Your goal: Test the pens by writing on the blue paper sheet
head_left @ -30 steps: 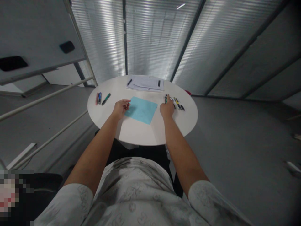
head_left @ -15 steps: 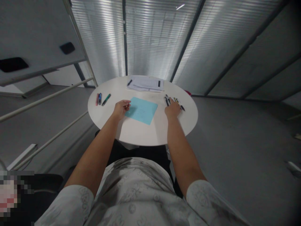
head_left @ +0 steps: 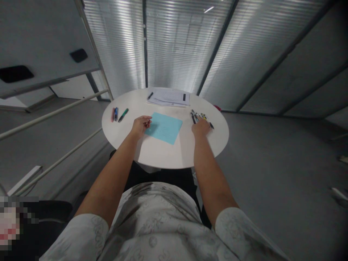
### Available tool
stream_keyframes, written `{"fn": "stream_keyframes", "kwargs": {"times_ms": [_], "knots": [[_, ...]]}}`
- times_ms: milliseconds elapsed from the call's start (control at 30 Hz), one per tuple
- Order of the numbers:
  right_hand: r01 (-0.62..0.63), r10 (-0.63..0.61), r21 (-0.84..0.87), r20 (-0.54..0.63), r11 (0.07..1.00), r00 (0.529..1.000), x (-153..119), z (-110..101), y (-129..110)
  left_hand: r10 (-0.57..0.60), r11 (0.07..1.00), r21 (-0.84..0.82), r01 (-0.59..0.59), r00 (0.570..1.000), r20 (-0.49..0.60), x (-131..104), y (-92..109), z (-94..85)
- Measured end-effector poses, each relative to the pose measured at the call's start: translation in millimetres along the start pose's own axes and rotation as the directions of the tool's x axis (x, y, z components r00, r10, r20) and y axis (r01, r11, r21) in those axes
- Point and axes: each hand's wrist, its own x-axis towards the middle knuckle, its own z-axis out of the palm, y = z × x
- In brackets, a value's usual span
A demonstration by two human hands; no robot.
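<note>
A light blue sheet of paper [head_left: 165, 127] lies on the round white table [head_left: 160, 156]. My left hand [head_left: 140, 126] is at its left edge, fingers loosely curled and a little apart, with nothing visible in them. On the right, several pens with white and black parts [head_left: 193, 116] lie in a row. My right hand [head_left: 201, 127] is over the near part of this row, palm down. The back of the hand covers its fingertips, so whether they grip a pen cannot be seen.
A stack of white papers [head_left: 168, 97] lies at the table's far edge, a dark pen [head_left: 150, 95] on its left side. A green pen [head_left: 123, 115], a blue pen [head_left: 116, 114] and a reddish pen [head_left: 112, 114] lie at the left. A metal-framed board [head_left: 49, 40] stands left.
My right hand has shifted very slightly to the right over the pens. My left hand and the blue paper look the same.
</note>
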Motion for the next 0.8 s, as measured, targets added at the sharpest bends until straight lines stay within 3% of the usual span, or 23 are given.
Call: {"fn": "stream_keyframes", "kwargs": {"times_ms": [367, 667, 800], "knots": [[0.042, -0.042, 0.030, 0.010, 0.999, 0.999, 2, 5, -8, 0.014, 1.000, 0.007, -0.014, 1.000, 0.008, 0, -1, -0.4], [0.056, -0.053, -0.064, 0.049, 0.996, 0.997, 9, 10, -9, 0.021, 1.000, 0.014, -0.021, 1.000, 0.011, -1, -1, 0.4], [0.074, -0.074, -0.023, 0.013, 0.997, 0.997, 4, 9, -11, 0.020, 1.000, 0.013, -0.020, 1.000, 0.010, 0, -1, 0.2]]}}
